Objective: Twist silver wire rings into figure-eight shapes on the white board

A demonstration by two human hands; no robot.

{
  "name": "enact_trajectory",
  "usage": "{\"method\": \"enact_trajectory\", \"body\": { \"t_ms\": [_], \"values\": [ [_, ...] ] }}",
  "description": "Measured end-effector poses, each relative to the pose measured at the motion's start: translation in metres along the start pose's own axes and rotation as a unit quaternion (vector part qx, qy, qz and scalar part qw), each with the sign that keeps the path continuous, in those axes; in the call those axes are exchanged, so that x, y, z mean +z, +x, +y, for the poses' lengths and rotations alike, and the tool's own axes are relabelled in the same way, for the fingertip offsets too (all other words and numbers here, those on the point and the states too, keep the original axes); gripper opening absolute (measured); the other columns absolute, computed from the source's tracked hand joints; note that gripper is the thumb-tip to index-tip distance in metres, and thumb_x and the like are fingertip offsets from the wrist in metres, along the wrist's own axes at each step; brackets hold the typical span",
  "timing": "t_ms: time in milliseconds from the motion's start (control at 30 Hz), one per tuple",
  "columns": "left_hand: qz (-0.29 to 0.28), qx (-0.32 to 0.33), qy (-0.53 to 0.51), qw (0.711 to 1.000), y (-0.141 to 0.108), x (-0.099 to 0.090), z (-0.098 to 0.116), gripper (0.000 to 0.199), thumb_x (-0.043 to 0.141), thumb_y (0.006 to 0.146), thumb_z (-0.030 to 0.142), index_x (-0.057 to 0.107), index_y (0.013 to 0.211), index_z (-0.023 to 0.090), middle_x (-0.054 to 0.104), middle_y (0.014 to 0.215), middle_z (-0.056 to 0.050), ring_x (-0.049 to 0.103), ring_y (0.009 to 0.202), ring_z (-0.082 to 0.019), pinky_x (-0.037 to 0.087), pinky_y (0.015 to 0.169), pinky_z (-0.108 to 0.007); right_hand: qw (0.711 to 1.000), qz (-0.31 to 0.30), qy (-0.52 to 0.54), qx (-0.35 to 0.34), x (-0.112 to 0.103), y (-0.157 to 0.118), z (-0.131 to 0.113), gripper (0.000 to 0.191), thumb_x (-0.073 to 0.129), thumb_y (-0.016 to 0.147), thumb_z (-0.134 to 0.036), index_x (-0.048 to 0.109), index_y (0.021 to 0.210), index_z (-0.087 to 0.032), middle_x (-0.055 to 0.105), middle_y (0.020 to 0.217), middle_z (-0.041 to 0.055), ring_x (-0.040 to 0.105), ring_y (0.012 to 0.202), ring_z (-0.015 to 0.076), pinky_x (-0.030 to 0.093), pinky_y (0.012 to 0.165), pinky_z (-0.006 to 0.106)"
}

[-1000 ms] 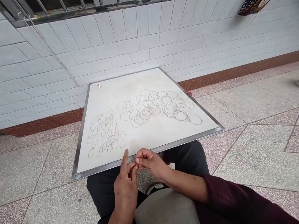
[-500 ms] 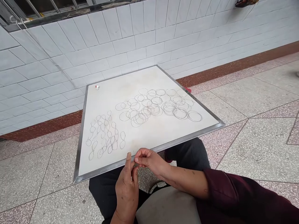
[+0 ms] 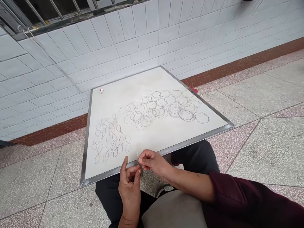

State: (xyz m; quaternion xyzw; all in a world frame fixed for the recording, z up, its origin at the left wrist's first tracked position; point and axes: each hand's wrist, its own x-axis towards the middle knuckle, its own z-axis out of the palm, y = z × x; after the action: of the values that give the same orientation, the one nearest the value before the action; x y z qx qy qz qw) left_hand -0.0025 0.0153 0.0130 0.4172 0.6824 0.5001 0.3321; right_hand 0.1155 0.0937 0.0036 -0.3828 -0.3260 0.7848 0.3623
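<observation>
Over the table's near edge, my left hand (image 3: 130, 183) pinches a thin wire loop (image 3: 142, 149) between thumb and a finger, its index finger pointing up. Close beside it on the right, my right hand (image 3: 153, 163) pinches the same loop, which rises above the fingertips. The fingertips of both hands nearly meet. On the white table (image 3: 106, 167), figure-eight wires (image 3: 127, 143) lie at the left. Several round wire rings (image 3: 201, 117) overlap across the middle and right.
A small white and red object (image 3: 101, 91) sits near the table's far left corner. The table has a metal rim (image 3: 194, 140). Behind it stands a tiled wall (image 3: 128, 50) with a barred window (image 3: 59, 9). My legs are under the near edge.
The wire loop now shows above the fingertips. My left hand's index finger has spread away from the pinch. The whole view has shifted slightly, with the table a little further right.
</observation>
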Motion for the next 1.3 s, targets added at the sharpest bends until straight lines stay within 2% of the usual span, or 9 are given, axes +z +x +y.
{"method": "enact_trajectory", "body": {
  "t_ms": [267,367,500,767,1133,1300],
  "values": [
    [0.024,0.015,0.034,0.999,-0.003,0.008,-0.009,0.067,0.065,0.086,0.040,0.040,0.146,0.024,0.070,0.084,-0.001,0.067,0.077,-0.019,0.055,0.080,-0.038,1.000,-0.006,0.029,-0.008,0.005,0.002,0.002,0.034,0.082,0.063,-0.041,0.059,0.070,-0.018,0.054,0.058,-0.0046,0.046,0.052,0.0083,0.039,0.055,0.024],
    [0.025,0.002,-0.030,0.999,-0.003,0.010,-0.010,0.069,0.066,0.084,0.039,0.039,0.146,0.023,0.069,0.083,-0.001,0.067,0.079,-0.019,0.055,0.082,-0.038,1.000,-0.009,0.029,-0.006,0.006,0.005,0.002,0.035,0.083,0.062,-0.043,0.059,0.071,-0.018,0.055,0.059,-0.0049,0.047,0.052,0.0079,0.041,0.055,0.024],
    [0.015,-0.030,-0.112,0.993,-0.001,0.007,-0.006,0.069,0.072,0.081,0.035,0.042,0.142,0.023,0.067,0.085,-0.001,0.067,0.083,-0.017,0.054,0.087,-0.037,0.999,-0.035,0.002,0.026,0.004,0.003,-0.003,0.040,0.083,0.063,-0.047,0.061,0.077,-0.017,0.058,0.063,-0.0041,0.056,0.059,0.0099,0.050,0.064,0.027],
    [-0.016,-0.073,-0.179,0.981,-0.002,0.005,-0.003,0.067,0.073,0.079,0.036,0.045,0.139,0.024,0.068,0.085,0.000,0.067,0.085,-0.016,0.053,0.089,-0.036,0.997,-0.063,-0.018,0.044,0.002,-0.007,-0.013,0.041,0.076,0.071,-0.054,0.063,0.080,-0.016,0.061,0.075,0.0000,0.058,0.068,0.0101,0.055,0.066,0.027],
    [-0.050,-0.113,-0.224,0.967,0.001,0.002,0.002,0.066,0.075,0.077,0.033,0.047,0.137,0.024,0.070,0.086,0.000,0.068,0.085,-0.016,0.051,0.092,-0.038,0.995,-0.067,-0.058,0.047,-0.001,-0.005,-0.010,0.036,0.076,0.072,-0.048,0.063,0.082,-0.016,0.064,0.068,-0.0011,0.058,0.059,0.0089,0.050,0.061,0.025],
    [-0.022,-0.146,-0.257,0.955,0.005,0.000,0.001,0.058,0.075,0.077,0.036,0.055,0.130,0.020,0.067,0.080,0.001,0.066,0.077,-0.013,0.052,0.082,-0.030,0.991,-0.079,-0.099,0.035,0.000,-0.007,-0.012,0.033,0.073,0.075,-0.048,0.063,0.083,-0.017,0.062,0.065,-0.0024,0.058,0.061,0.0102,0.045,0.059,0.024]
  ]
}}
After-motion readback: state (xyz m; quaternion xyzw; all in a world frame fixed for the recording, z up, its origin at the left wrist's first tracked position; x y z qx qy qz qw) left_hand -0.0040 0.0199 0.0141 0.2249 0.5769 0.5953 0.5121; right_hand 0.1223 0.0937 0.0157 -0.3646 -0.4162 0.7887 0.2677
